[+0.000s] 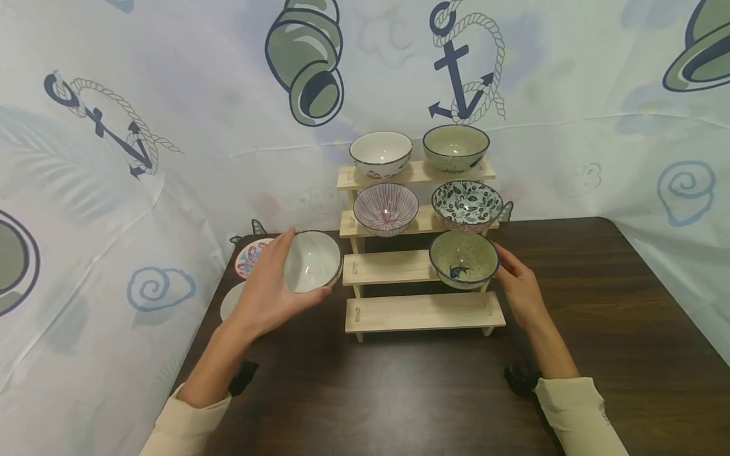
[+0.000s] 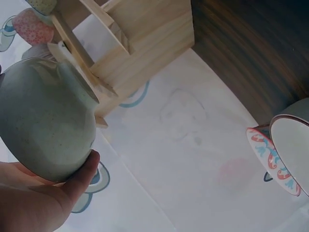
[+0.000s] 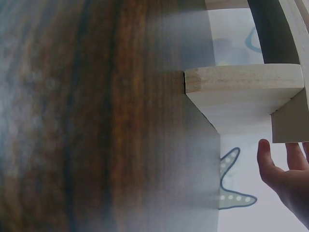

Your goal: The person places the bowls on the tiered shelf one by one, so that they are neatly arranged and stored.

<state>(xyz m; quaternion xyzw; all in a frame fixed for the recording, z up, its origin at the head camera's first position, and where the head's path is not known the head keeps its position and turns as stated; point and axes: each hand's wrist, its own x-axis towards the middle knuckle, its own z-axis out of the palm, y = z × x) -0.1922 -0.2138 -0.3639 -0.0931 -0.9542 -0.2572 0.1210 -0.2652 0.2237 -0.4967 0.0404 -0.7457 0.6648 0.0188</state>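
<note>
My left hand (image 1: 268,294) grips a bowl (image 1: 310,263) with a white inside, thumb on its near side and fingers along the far rim. In the left wrist view this bowl (image 2: 48,118) shows a plain grey-green outside, held up beside the wooden tiered rack (image 2: 145,48). My right hand (image 1: 520,288) is at the right side of a speckled green bowl (image 1: 464,259) with a dark painted figure inside, fingertips right at its rim. That bowl stands on the right of the rack's second step from the bottom. In the right wrist view, the hand (image 3: 289,181) has its fingers extended beside the rack.
Higher steps bear a white bowl (image 1: 380,155), a green bowl (image 1: 456,148), a striped bowl (image 1: 386,210) and a leaf-patterned bowl (image 1: 467,206). A red-and-blue patterned dish (image 1: 249,258) and a white bowl (image 1: 230,303) are at the dark table's (image 1: 422,392) left edge. Printed cloth (image 1: 570,82) hangs behind.
</note>
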